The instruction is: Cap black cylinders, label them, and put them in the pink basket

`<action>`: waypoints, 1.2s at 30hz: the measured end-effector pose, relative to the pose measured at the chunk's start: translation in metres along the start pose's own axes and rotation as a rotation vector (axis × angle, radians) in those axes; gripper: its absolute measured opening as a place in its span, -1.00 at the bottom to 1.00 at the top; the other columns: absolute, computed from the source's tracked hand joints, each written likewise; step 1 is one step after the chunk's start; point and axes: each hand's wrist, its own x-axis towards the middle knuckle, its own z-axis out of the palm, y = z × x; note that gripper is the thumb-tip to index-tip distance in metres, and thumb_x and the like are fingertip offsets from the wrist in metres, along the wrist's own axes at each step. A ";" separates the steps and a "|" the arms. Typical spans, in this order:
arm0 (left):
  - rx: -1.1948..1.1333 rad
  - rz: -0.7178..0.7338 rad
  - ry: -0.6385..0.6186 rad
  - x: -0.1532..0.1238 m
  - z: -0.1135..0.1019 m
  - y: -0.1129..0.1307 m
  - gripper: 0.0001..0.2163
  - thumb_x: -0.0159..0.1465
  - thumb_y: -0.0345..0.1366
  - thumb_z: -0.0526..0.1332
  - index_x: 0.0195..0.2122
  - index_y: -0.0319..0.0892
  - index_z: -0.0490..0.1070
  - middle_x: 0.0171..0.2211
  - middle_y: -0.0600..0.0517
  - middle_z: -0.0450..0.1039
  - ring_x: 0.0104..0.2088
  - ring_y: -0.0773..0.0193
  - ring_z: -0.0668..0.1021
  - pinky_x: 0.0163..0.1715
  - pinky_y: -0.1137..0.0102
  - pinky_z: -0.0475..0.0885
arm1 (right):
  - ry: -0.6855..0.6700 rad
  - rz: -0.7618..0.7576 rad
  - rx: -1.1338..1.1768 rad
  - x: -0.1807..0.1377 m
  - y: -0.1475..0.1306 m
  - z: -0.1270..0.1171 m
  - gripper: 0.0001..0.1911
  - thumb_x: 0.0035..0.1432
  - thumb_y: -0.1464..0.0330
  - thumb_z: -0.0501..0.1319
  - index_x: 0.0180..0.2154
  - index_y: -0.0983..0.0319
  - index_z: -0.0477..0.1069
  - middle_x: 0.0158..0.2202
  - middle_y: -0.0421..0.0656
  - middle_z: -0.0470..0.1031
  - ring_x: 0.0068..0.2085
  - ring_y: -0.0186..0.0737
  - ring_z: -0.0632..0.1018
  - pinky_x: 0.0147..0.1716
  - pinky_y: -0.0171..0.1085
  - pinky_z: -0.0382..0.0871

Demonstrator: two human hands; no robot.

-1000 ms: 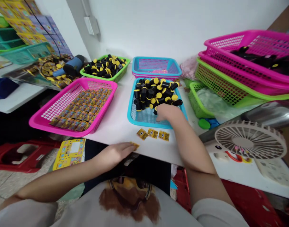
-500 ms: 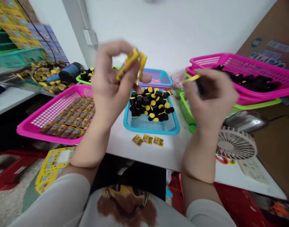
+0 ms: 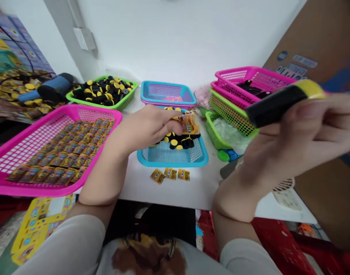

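My left hand (image 3: 145, 128) is closed in a pinch on a small yellow sticker packet (image 3: 187, 123), held above the blue basket (image 3: 169, 156) of black tubes with yellow caps. My right hand (image 3: 295, 141) is raised close to the camera at the right, fingers gripping a black tube with a yellow cap (image 3: 281, 101), blurred by motion. Three small yellow packets (image 3: 170, 174) lie on the white table in front of the blue basket.
A pink basket (image 3: 34, 152) with rows of packets sits at the left. Behind are a green basket of tubes (image 3: 102, 91), a blue-on-pink basket stack (image 3: 167, 91), stacked pink and green baskets (image 3: 243, 95) at right, a white fan (image 3: 284, 187) and a brown board (image 3: 329, 57).
My left hand dropped from in front of my face to above the blue basket with the packet. My right hand rose toward the camera with the tube. The view tilted and shifted.
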 end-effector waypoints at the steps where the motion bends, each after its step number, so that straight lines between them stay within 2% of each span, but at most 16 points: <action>1: -0.003 -0.008 -0.024 0.001 0.001 -0.003 -0.69 0.41 -0.30 0.01 -0.12 -0.17 0.56 -0.46 0.05 0.52 -0.34 0.23 0.60 -0.26 0.40 0.45 | 0.176 -0.081 0.024 -0.002 -0.006 0.007 -0.70 0.35 -0.05 0.18 -0.31 -0.02 0.41 -0.31 -0.24 0.48 -0.04 -0.04 0.69 -0.32 -0.15 0.63; 2: 0.003 -0.024 -0.036 0.003 0.002 -0.006 -0.68 0.39 -0.31 0.00 -0.11 -0.18 0.57 -0.45 0.04 0.52 -0.36 0.23 0.59 -0.28 0.40 0.43 | 0.323 -0.156 0.054 -0.004 -0.011 0.014 -0.70 0.31 0.01 0.27 -0.37 0.01 0.36 -0.35 -0.26 0.47 -0.12 -0.08 0.70 -0.30 -0.14 0.62; 3: 0.014 -0.043 -0.048 0.003 0.003 -0.007 -0.67 0.39 -0.30 -0.01 -0.11 -0.18 0.57 -0.44 0.03 0.53 -0.37 0.23 0.58 -0.30 0.41 0.42 | 0.400 -0.204 0.082 -0.005 -0.016 0.020 -0.66 0.28 0.06 0.32 -0.42 0.04 0.30 -0.38 -0.28 0.47 -0.20 -0.11 0.69 -0.30 -0.13 0.61; 4: 0.024 -0.059 -0.059 0.004 0.004 -0.008 -0.66 0.40 -0.28 -0.01 -0.11 -0.18 0.57 -0.41 0.02 0.54 -0.37 0.24 0.57 -0.31 0.41 0.40 | 0.389 -0.214 0.094 -0.007 -0.019 0.026 -0.64 0.27 0.07 0.34 -0.43 0.05 0.26 -0.38 -0.28 0.48 -0.24 -0.13 0.68 -0.29 -0.11 0.62; 8: 0.039 -0.100 -0.060 0.004 0.007 -0.005 -0.65 0.45 -0.20 -0.02 -0.11 -0.16 0.57 -0.38 0.02 0.52 -0.40 0.26 0.52 -0.35 0.41 0.35 | 0.223 -0.095 0.052 -0.010 -0.017 0.037 -0.69 0.33 -0.02 0.23 -0.32 0.03 0.30 -0.31 -0.20 0.55 -0.22 -0.07 0.67 -0.27 -0.04 0.64; 11: 0.008 -0.070 0.026 0.002 0.006 -0.002 -0.60 0.49 -0.12 -0.05 -0.18 -0.16 0.56 -0.42 0.03 0.47 -0.39 0.26 0.50 -0.32 0.41 0.36 | 0.162 -0.009 0.043 -0.011 -0.012 0.037 -0.65 0.29 -0.10 0.23 -0.23 0.02 0.36 -0.31 -0.17 0.53 -0.16 -0.02 0.66 -0.20 0.02 0.64; 16: 0.014 -0.043 0.136 -0.002 0.006 0.001 -0.54 0.52 -0.04 -0.06 -0.20 -0.16 0.58 -0.45 0.04 0.42 -0.36 0.26 0.50 -0.29 0.41 0.34 | 0.126 -0.033 0.044 -0.009 -0.016 0.037 -0.49 0.19 -0.16 0.31 -0.42 0.07 0.22 -0.34 -0.21 0.53 -0.20 -0.10 0.65 -0.11 0.07 0.63; 20: 0.050 -0.009 0.141 -0.001 0.010 0.005 -0.61 0.52 -0.08 -0.01 -0.08 -0.12 0.59 -0.46 0.06 0.43 -0.40 0.28 0.49 -0.33 0.42 0.30 | 0.132 -0.092 0.020 -0.007 -0.015 0.044 -0.52 0.23 -0.10 0.31 -0.41 0.06 0.21 -0.33 -0.21 0.54 -0.19 -0.14 0.65 -0.08 0.03 0.63; 23: 0.052 -0.031 0.138 0.003 0.010 0.007 -0.67 0.51 -0.09 0.06 -0.10 -0.14 0.57 -0.41 0.06 0.48 -0.40 0.29 0.49 -0.35 0.43 0.30 | 0.101 -0.136 0.005 -0.007 -0.009 0.047 -0.59 0.29 -0.03 0.27 -0.38 0.06 0.22 -0.30 -0.21 0.54 -0.17 -0.16 0.64 -0.13 -0.02 0.62; 27: -0.038 -0.020 0.068 0.003 0.004 0.004 -0.70 0.45 -0.07 0.18 -0.18 -0.19 0.56 -0.41 0.08 0.51 -0.42 0.34 0.48 -0.34 0.45 0.33 | -0.050 -0.164 0.012 -0.006 -0.003 0.041 -0.59 0.25 0.05 0.33 -0.41 0.08 0.20 -0.22 -0.19 0.57 -0.14 -0.16 0.64 -0.16 -0.06 0.62; 30: -0.072 -0.014 0.024 0.001 0.001 -0.001 -0.73 0.39 -0.08 0.26 -0.13 -0.18 0.58 -0.39 0.09 0.55 -0.42 0.36 0.50 -0.33 0.46 0.35 | -0.181 -0.153 -0.007 -0.005 -0.002 0.035 -0.58 0.16 0.13 0.43 -0.45 0.10 0.22 -0.21 -0.19 0.60 -0.14 -0.15 0.65 -0.11 -0.04 0.61; 32: -0.061 -0.025 0.031 0.000 0.003 -0.004 -0.74 0.35 -0.10 0.29 -0.10 -0.18 0.59 -0.37 0.08 0.57 -0.41 0.35 0.52 -0.31 0.45 0.37 | -0.205 -0.122 -0.018 -0.005 -0.002 0.034 -0.58 0.10 0.13 0.48 -0.45 0.10 0.26 -0.24 -0.20 0.59 -0.16 -0.15 0.65 -0.09 -0.04 0.62; 34: -0.031 -0.032 0.054 0.001 0.006 -0.004 -0.76 0.34 -0.12 0.30 -0.11 -0.17 0.59 -0.37 0.08 0.58 -0.40 0.34 0.53 -0.28 0.44 0.38 | -0.205 -0.064 -0.002 -0.005 -0.002 0.035 -0.64 0.06 0.10 0.50 -0.36 0.09 0.38 -0.26 -0.21 0.58 -0.18 -0.15 0.64 -0.12 -0.07 0.63; 36: 0.025 -0.038 0.064 0.001 0.010 -0.002 -0.78 0.33 -0.14 0.30 -0.14 -0.16 0.59 -0.39 0.07 0.57 -0.40 0.32 0.53 -0.27 0.43 0.39 | -0.229 0.015 0.012 -0.005 -0.001 0.037 -0.59 0.06 0.09 0.49 -0.13 0.08 0.46 -0.25 -0.22 0.58 -0.19 -0.16 0.65 -0.15 -0.10 0.64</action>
